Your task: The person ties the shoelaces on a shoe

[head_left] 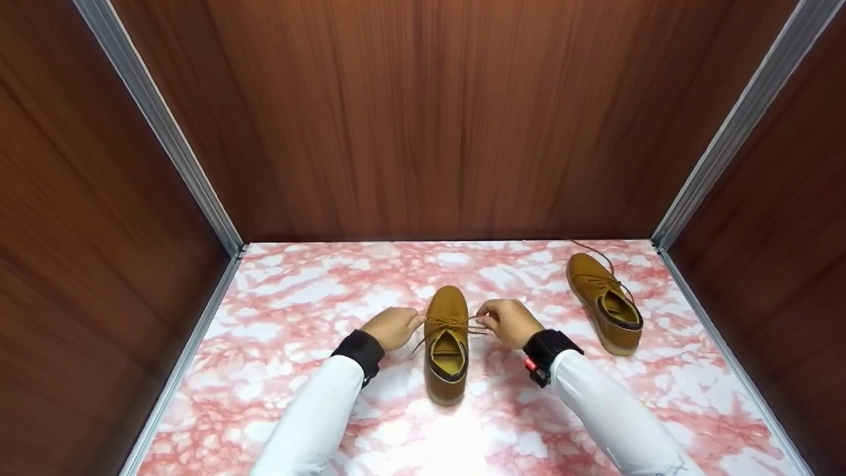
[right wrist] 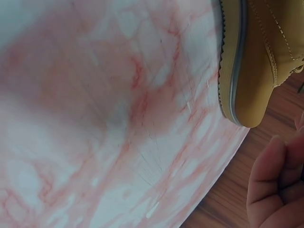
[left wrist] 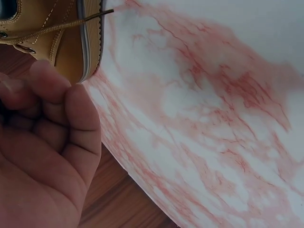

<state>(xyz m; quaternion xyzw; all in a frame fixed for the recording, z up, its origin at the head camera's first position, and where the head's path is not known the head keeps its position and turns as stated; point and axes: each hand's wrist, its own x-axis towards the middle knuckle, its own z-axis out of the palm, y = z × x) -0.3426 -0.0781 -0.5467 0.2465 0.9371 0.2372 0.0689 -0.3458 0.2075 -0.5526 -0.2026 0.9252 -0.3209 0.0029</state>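
A tan lace-up shoe [head_left: 447,301] stands in the middle of the table, toe pointing away from me. My left hand [head_left: 392,328] is at its left side and pinches part of the shoelace [head_left: 436,320]. On the other side my right hand [head_left: 512,322] pinches lace too, so the lace stretches out both ways across the tongue. Loose lace ends stick out on either side; one brown-tipped end lies across the shoe [left wrist: 71,59] in the left wrist view. In the right wrist view, only part of the right hand's curled fingers shows beside the shoe's toe [right wrist: 259,95].
A second tan shoe [head_left: 590,268] sits at the back right, turned at an angle, its long lace [head_left: 605,256] trailing toward the back edge. Wood-grain panels [head_left: 410,119] with metal corner strips enclose the red-and-white marbled tabletop [head_left: 297,291] at the back and both sides.
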